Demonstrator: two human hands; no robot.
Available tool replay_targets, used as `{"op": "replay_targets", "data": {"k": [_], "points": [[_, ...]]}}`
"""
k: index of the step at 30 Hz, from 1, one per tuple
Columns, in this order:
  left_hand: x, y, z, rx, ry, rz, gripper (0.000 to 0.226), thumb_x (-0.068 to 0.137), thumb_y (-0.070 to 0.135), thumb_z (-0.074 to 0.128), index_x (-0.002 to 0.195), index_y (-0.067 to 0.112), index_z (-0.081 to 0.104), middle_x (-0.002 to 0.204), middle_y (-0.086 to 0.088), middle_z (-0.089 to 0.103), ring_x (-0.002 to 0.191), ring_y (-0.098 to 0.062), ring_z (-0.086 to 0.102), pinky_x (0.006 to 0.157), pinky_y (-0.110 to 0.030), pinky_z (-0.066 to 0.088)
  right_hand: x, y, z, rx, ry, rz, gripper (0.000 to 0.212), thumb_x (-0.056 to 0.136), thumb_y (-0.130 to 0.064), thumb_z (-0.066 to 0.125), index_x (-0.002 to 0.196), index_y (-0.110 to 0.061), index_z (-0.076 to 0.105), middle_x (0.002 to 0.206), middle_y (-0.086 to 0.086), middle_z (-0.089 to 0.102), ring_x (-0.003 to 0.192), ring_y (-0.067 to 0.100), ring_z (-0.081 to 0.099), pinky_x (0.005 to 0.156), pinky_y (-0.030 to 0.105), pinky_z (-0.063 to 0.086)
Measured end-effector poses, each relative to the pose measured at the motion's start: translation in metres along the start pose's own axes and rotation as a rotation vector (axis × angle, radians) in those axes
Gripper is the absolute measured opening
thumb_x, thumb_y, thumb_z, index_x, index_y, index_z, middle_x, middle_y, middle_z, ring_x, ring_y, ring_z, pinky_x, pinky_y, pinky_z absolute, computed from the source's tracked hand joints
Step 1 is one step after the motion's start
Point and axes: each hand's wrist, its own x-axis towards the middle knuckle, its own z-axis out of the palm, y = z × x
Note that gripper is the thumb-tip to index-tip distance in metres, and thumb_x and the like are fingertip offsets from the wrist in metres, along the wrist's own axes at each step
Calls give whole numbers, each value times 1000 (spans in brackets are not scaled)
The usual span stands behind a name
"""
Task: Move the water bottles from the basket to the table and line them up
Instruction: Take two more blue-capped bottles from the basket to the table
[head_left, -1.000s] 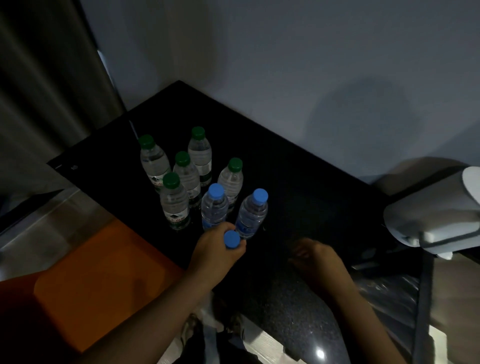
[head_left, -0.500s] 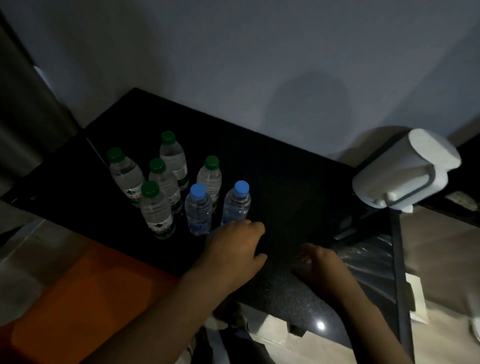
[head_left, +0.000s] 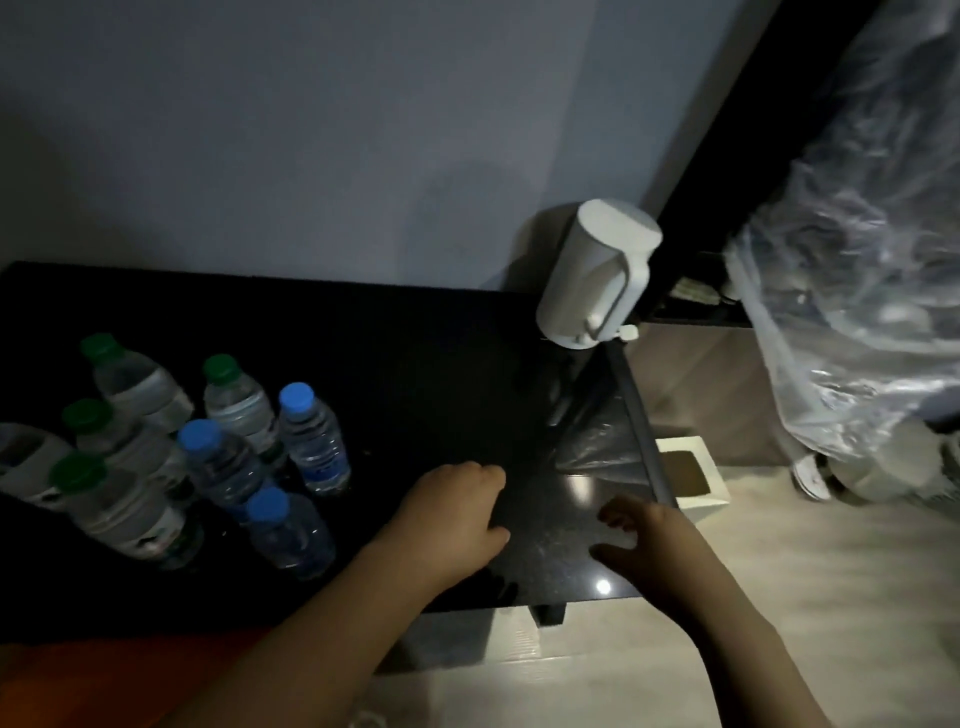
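Note:
Several clear water bottles stand upright in a cluster on the left of the black table (head_left: 415, 374). Green-capped bottles (head_left: 130, 379) fill the back and left; three blue-capped ones stand at the front, the nearest blue-capped bottle (head_left: 291, 535) close to the table's front edge. My left hand (head_left: 452, 514) hovers to the right of that bottle, fingers loosely curled and holding nothing. My right hand (head_left: 644, 540) rests near the table's front right corner, also without anything in it. No basket can be made out.
A white kettle (head_left: 597, 280) stands at the table's back right corner. Crumpled clear plastic (head_left: 597, 441) lies by the right edge. On the floor beyond sit a white open box (head_left: 685, 478) and a large plastic-wrapped bundle (head_left: 857, 260). An orange surface (head_left: 130, 675) lies below the table's front.
My left hand let go of the blue-capped bottle, which now stands at the front of the cluster, and moved right. The view swung to the right.

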Motion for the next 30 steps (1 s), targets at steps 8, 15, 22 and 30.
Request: {"op": "replay_targets", "data": {"k": [8, 15, 22, 30], "points": [[38, 100, 29, 119, -110, 189, 36, 86, 35, 61, 116, 18, 53, 114, 0, 58, 103, -18, 57, 89, -36, 50, -53, 92, -32, 119, 154, 234, 36, 77, -26, 76, 111, -20, 66, 109, -3, 69, 103, 14, 63, 83, 25, 49], [52, 186, 72, 152, -180, 356, 38, 85, 36, 60, 117, 16, 54, 116, -3, 59, 107, -20, 56, 91, -34, 48, -108, 168, -48, 106, 169, 377, 39, 83, -29, 68, 121, -23, 59, 120, -5, 64, 111, 11, 58, 86, 23, 47], [73, 265, 118, 170, -251, 501, 36, 83, 38, 63, 113, 20, 55, 111, 3, 61, 102, -17, 59, 82, -27, 49, -165, 232, -68, 124, 240, 554, 40, 85, -31, 64, 123, -26, 56, 123, -8, 60, 113, 10, 55, 84, 21, 43], [117, 366, 160, 222, -320, 741, 43, 84, 39, 60, 122, 21, 52, 114, 2, 61, 106, -19, 58, 88, -33, 50, -199, 299, -101, 169, 336, 767, 41, 85, -32, 65, 124, -25, 56, 124, -6, 60, 115, 11, 55, 89, 24, 45]]}}
